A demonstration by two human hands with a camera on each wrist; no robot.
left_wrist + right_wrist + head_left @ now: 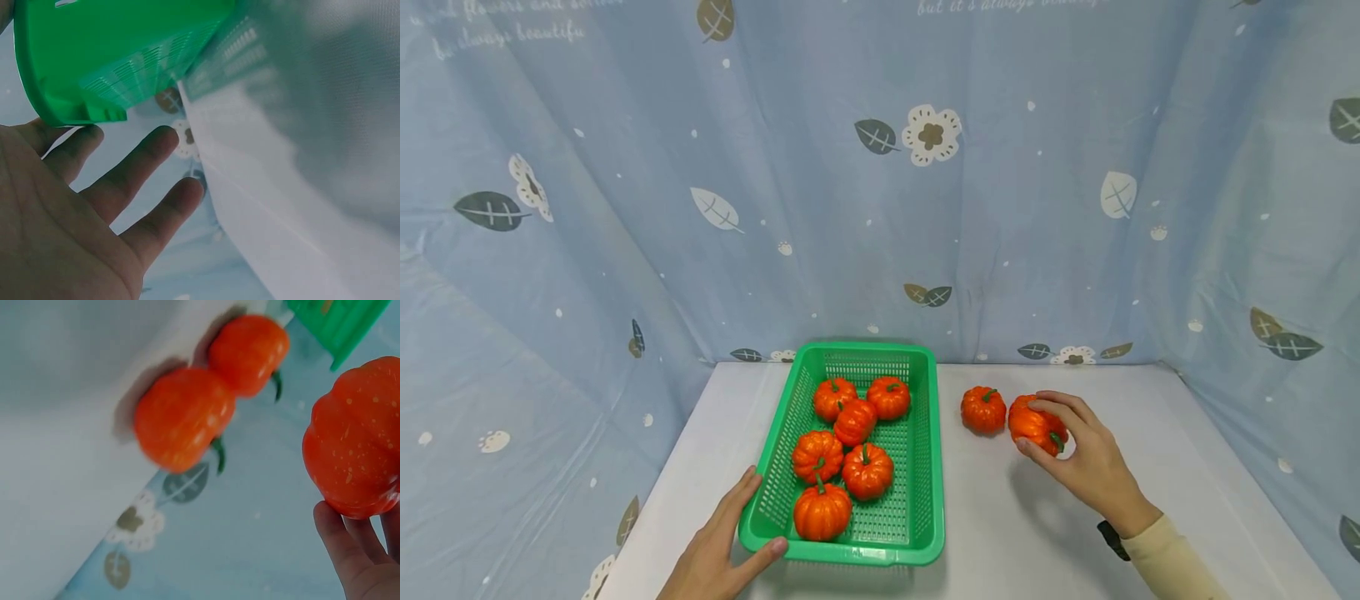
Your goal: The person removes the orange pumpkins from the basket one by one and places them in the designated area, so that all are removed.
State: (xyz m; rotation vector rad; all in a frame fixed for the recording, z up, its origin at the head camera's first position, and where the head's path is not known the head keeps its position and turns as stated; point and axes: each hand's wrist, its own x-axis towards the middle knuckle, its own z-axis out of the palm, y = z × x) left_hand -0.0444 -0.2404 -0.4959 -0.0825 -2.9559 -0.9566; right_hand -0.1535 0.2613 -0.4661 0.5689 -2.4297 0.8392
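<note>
My right hand [1093, 467] holds a small orange-red toy pumpkin [1030, 425] with a green stem, raised above the white table. In the right wrist view the pumpkin [356, 437] rests against the fingertips. Two more pumpkins sit side by side on the table there, a nearer one [184, 419] and a farther one [249, 355]; in the head view the held pumpkin mostly hides one of them. My left hand [718, 537] is at the near left corner of a green plastic basket [937, 467], fingers spread and fairly straight, touching its rim. Several pumpkins [822, 512] lie inside the basket.
The white table [992, 533] backs onto a blue curtain [850, 250] printed with leaves and flowers. Curtain also hangs along both sides. The basket stands left of the loose pumpkin [983, 410], with a gap between them.
</note>
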